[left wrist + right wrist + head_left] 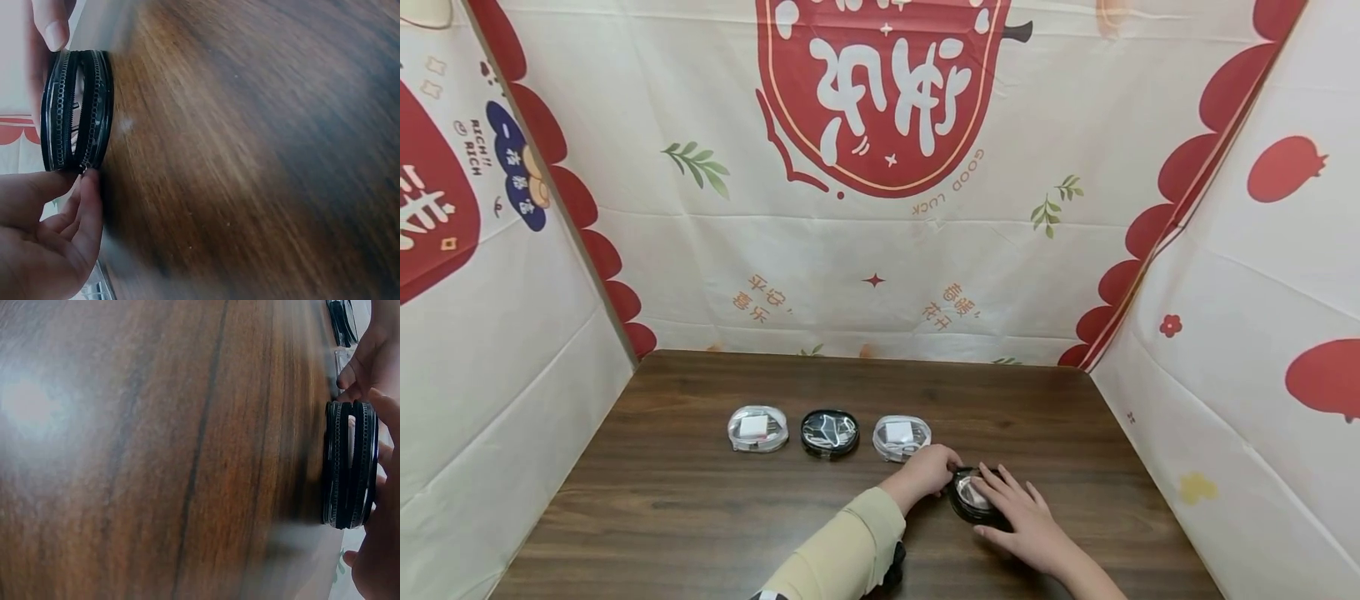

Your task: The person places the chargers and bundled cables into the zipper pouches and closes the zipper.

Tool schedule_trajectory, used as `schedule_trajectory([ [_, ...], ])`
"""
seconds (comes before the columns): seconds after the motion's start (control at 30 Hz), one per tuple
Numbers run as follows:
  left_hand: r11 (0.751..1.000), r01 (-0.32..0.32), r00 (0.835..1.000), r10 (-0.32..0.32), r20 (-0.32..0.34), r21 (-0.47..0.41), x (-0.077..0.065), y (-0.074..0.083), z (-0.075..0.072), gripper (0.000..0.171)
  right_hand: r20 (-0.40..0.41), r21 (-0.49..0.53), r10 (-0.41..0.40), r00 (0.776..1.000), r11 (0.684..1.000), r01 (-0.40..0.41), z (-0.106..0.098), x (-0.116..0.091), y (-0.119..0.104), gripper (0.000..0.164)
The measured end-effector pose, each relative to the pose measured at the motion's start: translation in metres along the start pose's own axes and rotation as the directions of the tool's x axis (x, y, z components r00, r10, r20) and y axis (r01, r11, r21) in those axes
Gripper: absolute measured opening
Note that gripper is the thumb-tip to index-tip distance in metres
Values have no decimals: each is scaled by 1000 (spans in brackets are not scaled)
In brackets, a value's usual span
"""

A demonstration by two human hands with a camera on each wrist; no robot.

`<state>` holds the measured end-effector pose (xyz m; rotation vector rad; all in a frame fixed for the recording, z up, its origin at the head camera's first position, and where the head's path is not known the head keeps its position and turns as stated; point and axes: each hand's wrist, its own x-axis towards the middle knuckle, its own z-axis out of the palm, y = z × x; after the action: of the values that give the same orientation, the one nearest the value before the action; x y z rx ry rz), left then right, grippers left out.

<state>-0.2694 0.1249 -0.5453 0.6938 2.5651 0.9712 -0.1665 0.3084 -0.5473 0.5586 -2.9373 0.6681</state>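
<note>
A black oval zipper pouch (964, 506) with a clear top lies on the table between both hands. Its zipper is undone along the side, and a gap between the two rows of teeth (76, 119) shows pale contents inside. At one end of the pouch, the thumb and forefinger of my left hand (927, 472) pinch the zipper pull (84, 167). My right hand (1026, 521) rests over the top with its fingers spread and fairly straight, the thumb beside the near edge.
To the left stand a clear pouch (887, 454) with a white block inside, a black pouch (830, 454) and another clear pouch (758, 446), in a row across the brown wooden table (700, 517). Printed cloth walls (880, 250) enclose the back and both sides.
</note>
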Motion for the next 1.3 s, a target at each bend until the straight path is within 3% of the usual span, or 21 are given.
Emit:
schedule_trajectory([
  [0.23,989,-31,998,37,-40,143,-1,-2,2,11,-4,37,-17,1000,999,17,1,-1,3,65],
  [0.37,984,-44,997,54,-53,175,-3,-4,2,11,7,46,-17,1000,999,17,2,-2,5,65],
  [0.63,994,-50,997,56,-60,93,-5,-7,0,10,40,78,9,999,997,-12,3,-2,7,65],
  [0.77,996,-37,996,30,-80,-86,-8,-11,2,10,43,79,18,999,997,-21,4,-2,7,66],
  [0.87,955,-28,996,0,-93,-296,-12,-13,4,13,38,80,21,999,997,-24,4,-2,7,66],
  [0.97,901,-24,996,-18,-92,-434,-17,-13,4,16,29,72,23,999,997,-26,6,-4,6,67],
  [1.3,801,78,990,-134,-51,-594,-20,-16,11,11,-9,-6,12,1000,1000,-12,8,-6,1,70],
])
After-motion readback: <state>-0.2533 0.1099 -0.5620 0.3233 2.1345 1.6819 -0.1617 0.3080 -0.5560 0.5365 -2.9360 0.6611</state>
